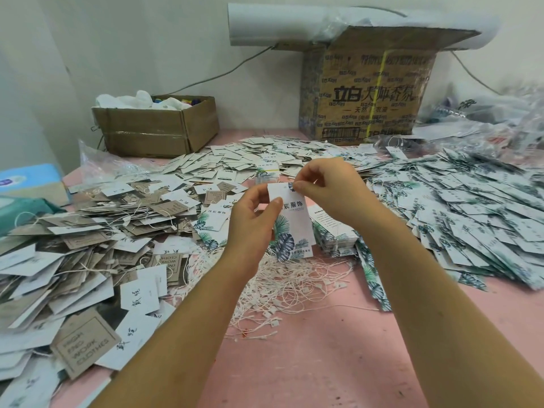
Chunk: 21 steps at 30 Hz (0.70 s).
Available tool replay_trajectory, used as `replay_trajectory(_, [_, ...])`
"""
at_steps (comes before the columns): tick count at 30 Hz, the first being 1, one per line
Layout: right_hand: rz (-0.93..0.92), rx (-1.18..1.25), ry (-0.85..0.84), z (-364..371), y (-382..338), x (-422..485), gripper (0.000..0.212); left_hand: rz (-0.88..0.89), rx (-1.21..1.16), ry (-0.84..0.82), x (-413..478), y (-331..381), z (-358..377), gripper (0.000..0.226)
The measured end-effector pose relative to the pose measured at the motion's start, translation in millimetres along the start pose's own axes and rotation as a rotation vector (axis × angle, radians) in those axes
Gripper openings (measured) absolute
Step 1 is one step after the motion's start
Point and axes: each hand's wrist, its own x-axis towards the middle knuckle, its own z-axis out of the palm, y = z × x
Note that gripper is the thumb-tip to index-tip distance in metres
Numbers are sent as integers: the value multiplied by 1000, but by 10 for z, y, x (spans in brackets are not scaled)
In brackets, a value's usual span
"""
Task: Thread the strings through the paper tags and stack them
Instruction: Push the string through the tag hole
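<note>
Holding a white rectangular paper tag printed with green leaves [294, 231] upright above a pink tabletop [323, 366], the left hand [253, 222] gripped its left edge, the right hand [329, 191] pinched its top corner, and loose white strings [282, 290] lay beneath.

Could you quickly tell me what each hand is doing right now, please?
Left hand: grips the leaf-print tag.
Right hand: pinches that tag's top corner.
</note>
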Motion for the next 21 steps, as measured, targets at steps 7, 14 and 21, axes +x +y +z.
replay_trajectory(7, [-47, -113, 50, 68, -35, 1, 8, 7, -6, -22, -3, 25, 14, 23])
replay_trajectory(14, [-66, -174, 86, 107, -61, -1, 11, -17, -47, -17, 17, 21, 16, 19])
replay_trajectory(21, [-20, 94, 106, 94, -67, -4, 9, -134, -339, -138, 48, 99, -16, 23])
